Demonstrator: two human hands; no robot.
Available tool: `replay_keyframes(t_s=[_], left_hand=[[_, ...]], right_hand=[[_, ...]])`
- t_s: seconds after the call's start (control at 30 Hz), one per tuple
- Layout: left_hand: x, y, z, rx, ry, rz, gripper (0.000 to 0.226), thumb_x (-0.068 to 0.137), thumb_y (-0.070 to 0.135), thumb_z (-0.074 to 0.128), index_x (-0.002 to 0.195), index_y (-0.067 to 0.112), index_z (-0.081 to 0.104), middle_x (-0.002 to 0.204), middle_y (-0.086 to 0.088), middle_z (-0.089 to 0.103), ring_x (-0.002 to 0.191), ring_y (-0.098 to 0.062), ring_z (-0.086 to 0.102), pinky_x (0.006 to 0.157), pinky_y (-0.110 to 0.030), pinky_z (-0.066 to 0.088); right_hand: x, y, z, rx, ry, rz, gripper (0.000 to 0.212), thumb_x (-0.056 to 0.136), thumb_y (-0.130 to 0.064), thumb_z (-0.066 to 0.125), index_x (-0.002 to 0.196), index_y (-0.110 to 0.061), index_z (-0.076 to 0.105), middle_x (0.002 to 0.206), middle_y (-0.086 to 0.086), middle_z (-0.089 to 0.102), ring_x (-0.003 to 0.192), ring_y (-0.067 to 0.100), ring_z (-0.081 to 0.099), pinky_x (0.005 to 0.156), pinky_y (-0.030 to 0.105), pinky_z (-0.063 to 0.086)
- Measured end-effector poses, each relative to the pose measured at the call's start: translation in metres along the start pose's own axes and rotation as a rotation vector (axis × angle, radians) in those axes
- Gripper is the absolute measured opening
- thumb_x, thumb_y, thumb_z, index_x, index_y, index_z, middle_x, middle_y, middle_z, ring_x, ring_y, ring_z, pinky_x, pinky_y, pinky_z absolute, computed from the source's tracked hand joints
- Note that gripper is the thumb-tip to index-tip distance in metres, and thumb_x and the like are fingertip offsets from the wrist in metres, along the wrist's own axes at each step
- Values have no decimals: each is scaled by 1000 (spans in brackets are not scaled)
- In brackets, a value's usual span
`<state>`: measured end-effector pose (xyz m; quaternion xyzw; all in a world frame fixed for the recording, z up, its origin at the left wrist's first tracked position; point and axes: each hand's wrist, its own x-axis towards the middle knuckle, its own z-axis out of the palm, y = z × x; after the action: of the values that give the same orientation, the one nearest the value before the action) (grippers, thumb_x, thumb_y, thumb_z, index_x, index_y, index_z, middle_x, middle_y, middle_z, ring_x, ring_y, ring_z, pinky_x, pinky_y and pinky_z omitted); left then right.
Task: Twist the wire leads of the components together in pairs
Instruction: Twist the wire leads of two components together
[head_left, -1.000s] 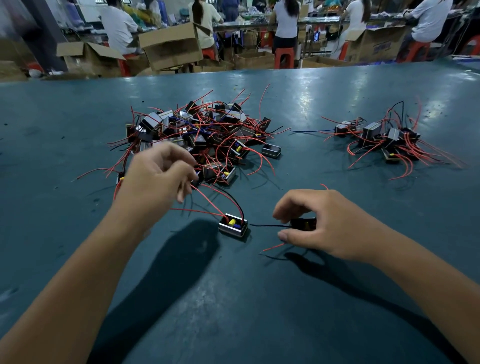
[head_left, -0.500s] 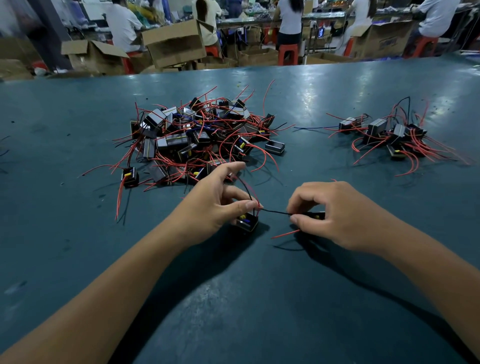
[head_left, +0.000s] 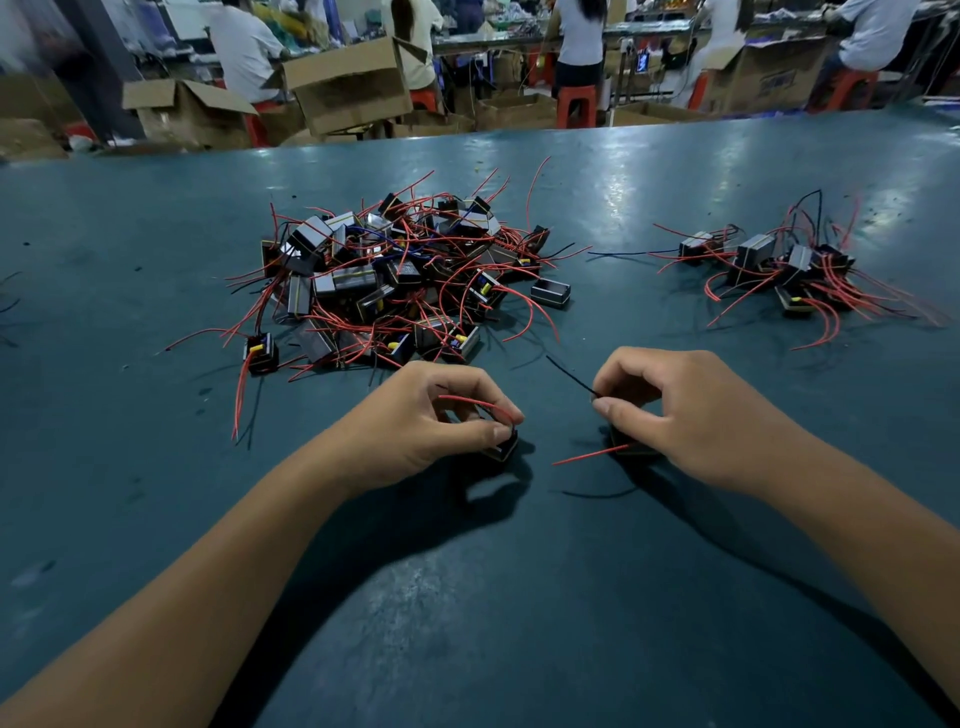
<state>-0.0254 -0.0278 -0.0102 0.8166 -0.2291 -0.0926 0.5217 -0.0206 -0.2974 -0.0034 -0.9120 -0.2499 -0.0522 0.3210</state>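
Just in front of the large pile (head_left: 395, 280), the left hand (head_left: 431, 421) pinches a small component (head_left: 501, 448) with its red lead (head_left: 478, 402) arching between the fingers. The right hand (head_left: 691, 410) pinches a black lead (head_left: 569, 375) over a second component (head_left: 631, 449). The leads look thin, light and springy; best gripped near the bare tips.

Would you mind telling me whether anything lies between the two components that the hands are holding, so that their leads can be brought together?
Nothing visible does. The left hand grips one component, the right hand pinches a black lead above the other component; only bare table separates them.
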Motion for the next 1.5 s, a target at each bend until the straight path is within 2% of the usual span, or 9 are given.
replay_keyframes(t_s=[0.17,0.23,0.4,0.53,0.73,0.9,1.0,1.3,1.5], left_hand=[[3,-1,7,84,40,16,8,90,24,74,92,16,76,94,2,74,86,-31,70,85,-48,56],[4,-1,10,142,41,33,11,91,27,71,90,17,76,92,6,71,84,-29,67,79,-38,53],[2,2,11,200,21,47,7,94,21,69,93,19,76,86,12,71,75,-11,65,65,-14,44],[-1,5,11,189,-8,47,10,93,12,70,96,20,76,92,8,74,83,-16,70,74,-23,54],[-3,10,13,199,1,58,7,92,14,71,97,17,76,88,4,75,83,-14,71,79,-24,55],[-3,10,13,204,-7,44,7,90,16,74,96,19,76,87,1,76,83,-20,71,79,-41,57],[-5,9,12,255,-32,63,13,88,11,76,97,20,79,89,1,75,75,-9,68,65,-26,51],[-11,15,6,631,-160,259,28,88,17,75,108,35,78,120,16,61,102,7,47,88,-8,34],[-12,15,1,618,-169,256,26,86,16,77,104,34,79,118,12,59,94,7,50,82,-6,35]], right_hand=[[-5,-17,4,-40,242,-133,25,91,-22,68,114,-19,60,102,-10,63,97,5,58,88,18,43],[-8,-30,5,-118,352,-275,18,91,-20,64,108,-15,62,96,-7,59,91,9,53,84,18,40],[-14,-37,17,-211,125,-347,13,91,-25,63,96,-16,71,89,-2,58,87,19,54,81,29,42],[-13,-31,23,-234,-20,-243,14,91,-28,67,103,-22,72,91,-2,56,91,19,53,84,30,39],[-13,-36,23,-188,-3,-273,20,92,-30,57,108,-22,66,101,-5,59,98,16,52,89,25,39],[-14,-37,22,-176,12,-267,23,92,-27,56,111,-19,66,105,-5,61,100,16,52,91,22,37],[-14,-34,20,-200,-6,-252,28,92,-26,57,118,-18,65,106,-5,63,101,17,53,91,25,39],[-10,-22,13,-190,-43,-242,17,92,-15,62,107,-18,69,97,-10,67,92,10,52,82,22,39],[-9,-21,12,-164,-39,-271,12,92,-13,63,101,-18,70,90,-12,65,87,11,53,78,24,41]])
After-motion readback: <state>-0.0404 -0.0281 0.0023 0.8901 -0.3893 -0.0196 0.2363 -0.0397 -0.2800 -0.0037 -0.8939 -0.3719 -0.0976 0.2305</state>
